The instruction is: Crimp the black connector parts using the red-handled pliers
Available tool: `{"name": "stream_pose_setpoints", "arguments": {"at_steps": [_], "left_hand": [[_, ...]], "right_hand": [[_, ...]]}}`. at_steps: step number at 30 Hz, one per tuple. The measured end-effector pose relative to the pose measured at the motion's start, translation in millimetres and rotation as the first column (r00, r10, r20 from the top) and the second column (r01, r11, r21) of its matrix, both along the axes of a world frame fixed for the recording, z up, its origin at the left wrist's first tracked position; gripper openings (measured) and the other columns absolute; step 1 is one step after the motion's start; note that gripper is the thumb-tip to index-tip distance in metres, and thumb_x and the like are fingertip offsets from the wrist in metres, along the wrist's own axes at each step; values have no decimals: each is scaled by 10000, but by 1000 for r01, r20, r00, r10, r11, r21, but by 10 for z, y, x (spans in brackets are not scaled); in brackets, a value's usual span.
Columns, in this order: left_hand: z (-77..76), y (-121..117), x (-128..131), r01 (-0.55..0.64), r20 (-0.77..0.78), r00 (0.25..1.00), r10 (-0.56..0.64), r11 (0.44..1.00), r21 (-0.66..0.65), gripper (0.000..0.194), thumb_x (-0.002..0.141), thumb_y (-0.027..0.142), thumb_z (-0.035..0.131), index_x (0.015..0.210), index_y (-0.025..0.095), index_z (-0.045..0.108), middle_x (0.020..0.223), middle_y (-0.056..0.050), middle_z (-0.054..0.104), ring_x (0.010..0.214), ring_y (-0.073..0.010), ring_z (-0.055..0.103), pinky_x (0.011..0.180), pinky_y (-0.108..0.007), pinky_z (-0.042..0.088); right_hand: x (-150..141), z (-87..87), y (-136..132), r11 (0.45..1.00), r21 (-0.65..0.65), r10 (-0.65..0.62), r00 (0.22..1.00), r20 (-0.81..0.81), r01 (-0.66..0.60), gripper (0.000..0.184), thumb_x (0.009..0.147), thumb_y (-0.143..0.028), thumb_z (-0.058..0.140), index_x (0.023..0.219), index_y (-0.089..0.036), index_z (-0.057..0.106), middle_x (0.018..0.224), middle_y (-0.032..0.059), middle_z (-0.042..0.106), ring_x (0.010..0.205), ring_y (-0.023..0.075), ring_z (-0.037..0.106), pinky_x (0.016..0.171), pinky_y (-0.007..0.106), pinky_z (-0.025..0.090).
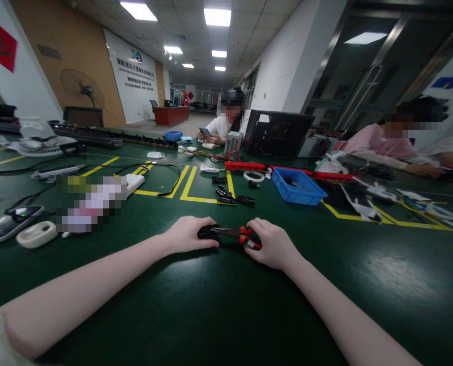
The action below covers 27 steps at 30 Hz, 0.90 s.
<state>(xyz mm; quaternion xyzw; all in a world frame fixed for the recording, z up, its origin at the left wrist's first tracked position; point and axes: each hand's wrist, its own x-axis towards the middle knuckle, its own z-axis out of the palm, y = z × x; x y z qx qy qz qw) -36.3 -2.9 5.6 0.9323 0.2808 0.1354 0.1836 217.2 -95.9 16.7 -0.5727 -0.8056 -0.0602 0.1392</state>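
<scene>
Bare forearms (89, 284) lie foremost, angled inward across the green worktop (211, 320). Wall sign (133, 73) carries Chinese characters above smaller Latin lettering — too blurred to read in full from where I stand. Beyond the hands: loose black pieces (226, 199), a blue tray (301, 195) and a bulky black unit (260, 133) partly screening the room. Left hand (190, 235) is clamped on a black part (208, 232); right hand (274, 244) grips red-handled pliers (251, 242), tips at that part — any bite cannot be confirmed.
</scene>
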Motion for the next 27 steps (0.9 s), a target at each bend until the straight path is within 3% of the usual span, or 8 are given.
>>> {"name": "stream_pose_setpoints", "arguments": {"at_steps": [6, 13, 19, 27], "left_hand": [[-32, -2, 3, -65, 48, 997, 66, 997, -29, 436, 820, 498, 665, 1147, 248, 520, 993, -13, 697, 869, -222, 675, 700, -287, 468], [15, -8, -10, 33, 92, 995, -32, 999, -3, 335, 858, 439, 622, 1125, 238, 602, 1046, -25, 669, 919, -203, 643, 773, -290, 472], [41, -28, -9, 58, 93, 994, -59, 998, 12, 311, 838, 398, 627, 1104, 241, 654, 972, -18, 668, 849, -185, 641, 739, -280, 458], [47, -27, -12, 110, 113, 987, -116, 992, 59, 295, 828, 362, 636, 1096, 246, 676, 970, -9, 672, 897, -190, 645, 796, -303, 431]], "right_hand": [[11, 1, 7, 1000, 2, -7, 1000, -1, 7, 276, 754, -353, 625, 975, -204, 557, 938, 71, 637, 803, 207, 583, 672, 316, 446], [42, -17, 44, 1000, 18, -10, 1000, -8, 10, 286, 749, -365, 631, 971, -196, 566, 965, 77, 645, 850, 223, 593, 737, 346, 428], [46, -10, 49, 1000, 21, 12, 1000, -15, -12, 275, 755, -362, 627, 970, -199, 575, 970, 76, 659, 855, 221, 592, 756, 351, 414], [50, -9, 40, 998, 13, 54, 998, -27, -54, 332, 761, -338, 630, 1062, -204, 591, 1025, 77, 666, 904, 227, 602, 784, 354, 467]]}}
